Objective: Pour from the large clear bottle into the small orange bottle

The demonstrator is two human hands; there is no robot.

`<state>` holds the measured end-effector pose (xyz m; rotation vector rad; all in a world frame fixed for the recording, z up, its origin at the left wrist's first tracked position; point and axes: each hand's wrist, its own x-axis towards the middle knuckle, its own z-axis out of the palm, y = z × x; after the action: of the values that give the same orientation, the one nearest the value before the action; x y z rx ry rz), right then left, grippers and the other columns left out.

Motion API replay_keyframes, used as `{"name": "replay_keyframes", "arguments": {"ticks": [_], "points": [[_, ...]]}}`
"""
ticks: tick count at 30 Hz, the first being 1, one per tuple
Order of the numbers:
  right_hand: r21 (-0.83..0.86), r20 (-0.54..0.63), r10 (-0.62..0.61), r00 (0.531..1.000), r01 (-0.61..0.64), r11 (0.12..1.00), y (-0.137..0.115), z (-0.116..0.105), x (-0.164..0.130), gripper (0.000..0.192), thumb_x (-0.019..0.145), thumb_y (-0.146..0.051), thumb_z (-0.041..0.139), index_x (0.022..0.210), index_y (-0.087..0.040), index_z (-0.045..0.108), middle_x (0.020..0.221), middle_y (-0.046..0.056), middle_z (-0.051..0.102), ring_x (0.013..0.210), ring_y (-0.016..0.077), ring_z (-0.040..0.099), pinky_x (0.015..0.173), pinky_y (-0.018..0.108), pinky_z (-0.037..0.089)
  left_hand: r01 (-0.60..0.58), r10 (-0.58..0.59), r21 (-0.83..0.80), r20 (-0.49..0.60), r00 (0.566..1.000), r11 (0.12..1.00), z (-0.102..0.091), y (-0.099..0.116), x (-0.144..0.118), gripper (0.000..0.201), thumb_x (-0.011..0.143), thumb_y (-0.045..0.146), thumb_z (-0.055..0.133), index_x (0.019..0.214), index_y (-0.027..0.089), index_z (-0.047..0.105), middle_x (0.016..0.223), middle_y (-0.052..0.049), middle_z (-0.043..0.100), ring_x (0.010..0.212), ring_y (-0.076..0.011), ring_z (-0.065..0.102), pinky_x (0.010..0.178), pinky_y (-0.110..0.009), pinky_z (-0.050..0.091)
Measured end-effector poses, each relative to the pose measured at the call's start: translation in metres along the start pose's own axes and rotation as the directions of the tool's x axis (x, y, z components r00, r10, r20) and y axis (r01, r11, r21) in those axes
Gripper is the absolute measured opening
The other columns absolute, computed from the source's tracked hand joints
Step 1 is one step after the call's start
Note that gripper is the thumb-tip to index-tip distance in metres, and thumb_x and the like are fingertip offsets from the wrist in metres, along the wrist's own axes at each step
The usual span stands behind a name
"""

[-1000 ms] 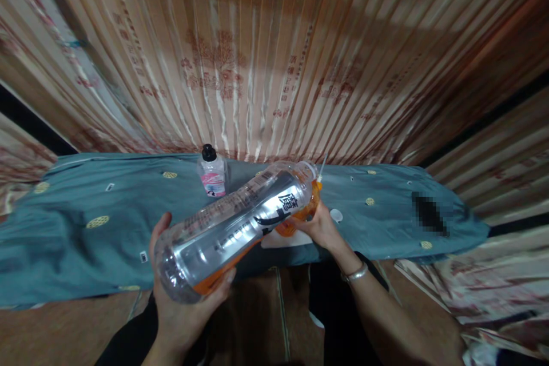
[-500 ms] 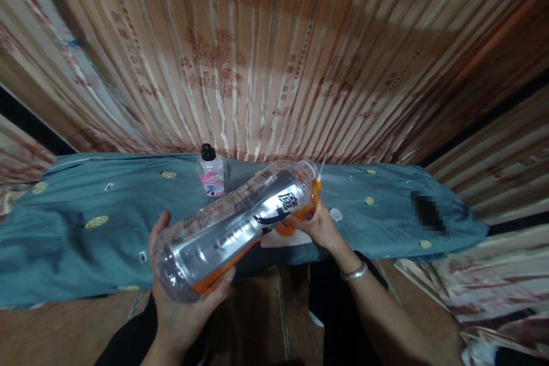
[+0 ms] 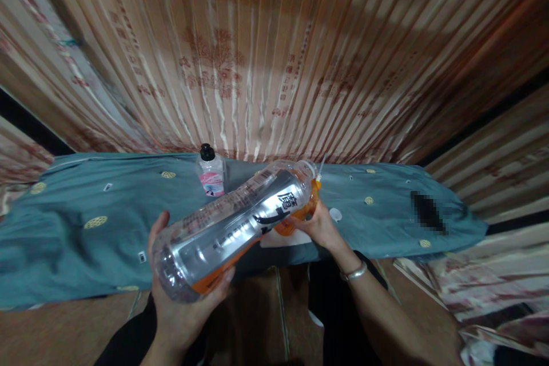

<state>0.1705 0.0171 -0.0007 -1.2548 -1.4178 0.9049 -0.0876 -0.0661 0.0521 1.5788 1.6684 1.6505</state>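
Note:
My left hand (image 3: 184, 309) is wrapped round the base of a large clear plastic drink bottle (image 3: 231, 234) with a silver and orange label. The bottle is tilted, its mouth up and to the right, and looks nearly empty. Behind its neck stands an orange see-through bottle (image 3: 316, 197), partly hidden. My right hand (image 3: 322, 227) is closed on the orange bottle beside the drink bottle's neck; some of its fingers are hidden. A thin pale stick or straw (image 3: 322, 164) rises near the two bottle mouths. A round white cap (image 3: 335, 215) lies right of my right hand.
A clear bottle with a black cap and pink label (image 3: 211, 176) stands on the teal patterned cloth (image 3: 86, 251). A white sheet (image 3: 287, 240) lies under the orange bottle. A blurred-out black object (image 3: 429, 213) is at the right. Pleated curtains (image 3: 257, 57) hang behind.
Almost nothing differs. Both hands and the tilted drink bottle keep their places, with only a very slight shift of the view.

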Motion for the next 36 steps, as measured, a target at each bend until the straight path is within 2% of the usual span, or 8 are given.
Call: {"name": "replay_keyframes", "arguments": {"ticks": [6,12,19,24,29,36], "points": [[0.01,0.005,0.02,1.0,-0.02,1.0,0.002,-0.001,0.0,0.067,0.062,-0.042,0.084,0.117,-0.019,0.053,0.112,0.01,0.069,0.103,0.0284,0.067,0.088,0.043,0.056,-0.08,0.079,0.037,0.009,0.997,0.996,-0.002,-0.007,0.001,0.099,0.057,0.046,0.08,0.144,0.036,0.034,0.146,-0.01,0.041,0.118,-0.0394,0.056,0.099,-0.065,0.048],[0.024,0.002,0.017,1.0,-0.017,1.0,0.0,0.0,0.0,0.064,0.06,-0.041,0.085,0.112,-0.02,0.053,0.111,0.01,0.069,0.101,0.0276,0.067,0.089,0.044,0.056,0.014,-0.015,-0.036,-0.009,1.0,0.999,0.001,0.001,-0.001,0.096,0.058,0.043,0.08,0.143,0.041,0.034,0.148,-0.005,0.039,0.124,-0.0378,0.052,0.107,-0.062,0.042],[-0.002,-0.003,0.021,1.0,-0.021,1.0,-0.001,0.0,0.0,0.064,0.061,-0.044,0.084,0.112,-0.02,0.054,0.11,0.01,0.07,0.1,0.0274,0.068,0.088,0.043,0.056,0.01,-0.01,-0.018,-0.003,1.0,1.0,0.001,0.0,0.001,0.099,0.056,0.046,0.08,0.143,0.043,0.032,0.14,-0.006,0.046,0.113,-0.0374,0.059,0.1,-0.063,0.049],[-0.005,-0.014,0.019,1.0,-0.019,1.0,-0.003,0.0,0.0,0.066,0.06,-0.039,0.084,0.114,-0.019,0.051,0.114,0.012,0.068,0.102,0.0288,0.067,0.091,0.046,0.055,-0.025,0.025,0.002,-0.003,1.0,1.0,0.0,-0.003,0.001,0.095,0.058,0.044,0.079,0.142,0.042,0.035,0.15,-0.005,0.037,0.123,-0.0394,0.053,0.103,-0.065,0.046],[0.016,-0.004,0.017,1.0,-0.017,1.0,-0.005,0.001,0.0,0.061,0.059,-0.038,0.084,0.108,-0.02,0.053,0.114,0.011,0.069,0.102,0.0286,0.068,0.091,0.045,0.055,-0.055,0.055,0.014,-0.006,0.998,0.998,0.0,-0.003,0.0,0.095,0.059,0.044,0.079,0.142,0.043,0.034,0.15,-0.003,0.038,0.125,-0.04,0.05,0.104,-0.066,0.044],[-0.004,-0.013,0.021,1.0,-0.021,1.0,-0.002,0.0,0.0,0.067,0.059,-0.04,0.085,0.114,-0.02,0.052,0.111,0.01,0.069,0.101,0.0289,0.067,0.089,0.045,0.056,0.019,-0.019,-0.028,-0.017,1.0,0.999,0.001,0.002,-0.001,0.097,0.057,0.045,0.08,0.142,0.043,0.034,0.148,-0.003,0.04,0.121,-0.0387,0.054,0.106,-0.063,0.044]]}}
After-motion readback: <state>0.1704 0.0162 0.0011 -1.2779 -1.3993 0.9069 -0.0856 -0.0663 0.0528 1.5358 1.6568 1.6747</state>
